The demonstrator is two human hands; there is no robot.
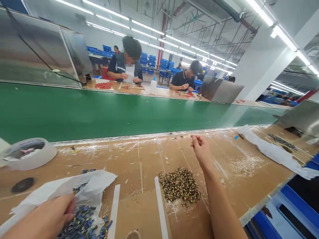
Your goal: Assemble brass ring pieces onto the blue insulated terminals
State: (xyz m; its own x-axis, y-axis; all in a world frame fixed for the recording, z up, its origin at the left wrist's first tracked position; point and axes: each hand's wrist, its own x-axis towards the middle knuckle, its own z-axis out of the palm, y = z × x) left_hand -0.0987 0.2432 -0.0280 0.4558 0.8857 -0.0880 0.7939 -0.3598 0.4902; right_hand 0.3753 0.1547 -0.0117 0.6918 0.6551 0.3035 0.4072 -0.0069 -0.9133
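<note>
My left hand (pixel 53 212) is low on the left, at the edge of a pile of small blue-and-black parts (pixel 83 217) lying on crumpled white paper (pixel 96 179). Its fingers are curled and their tips are partly hidden. My right hand (pixel 201 149) is raised above the brown tabletop near the green belt, thumb and fingertips pinched together. Anything between those fingertips is too small to make out. Below and left of that hand lies a heap of small dark-and-yellow parts (pixel 180 184).
A green conveyor belt (pixel 124 111) crosses behind the table. At left are a large tape roll (pixel 43 156) and a black disc (pixel 23 185). White tape strips (pixel 161 207) mark the tabletop. White paper (pixel 271 154) and blue bins (pixel 289 209) are at right. Two people sit opposite.
</note>
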